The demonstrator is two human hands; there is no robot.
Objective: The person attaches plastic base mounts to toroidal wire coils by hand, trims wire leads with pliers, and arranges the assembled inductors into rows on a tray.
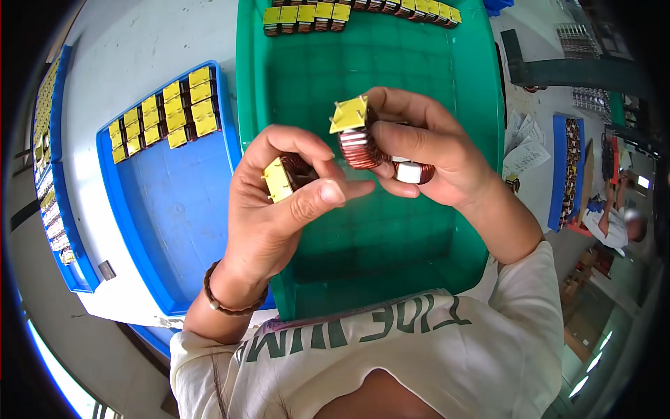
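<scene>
My left hand (276, 188) holds a copper-wound coil with a yellow pin plate (278, 180), its windings mostly hidden by the fingers. My right hand (429, 143) grips another coil (359, 148), whose yellow plate (349, 115) has pins and faces up. Lower in the same palm rests a further coil with a white band (412, 172), partly covered by the fingers. Both hands are above the green tray (370, 237), close together but apart.
Rows of yellow-plated coils line the green tray's far end. A blue tray (167, 230) on the left holds more coils (174, 112). Another blue tray (84, 276) stands at far left. Papers (527, 150) and a narrow blue tray (558, 202) lie right. A person (614, 227) is at far right.
</scene>
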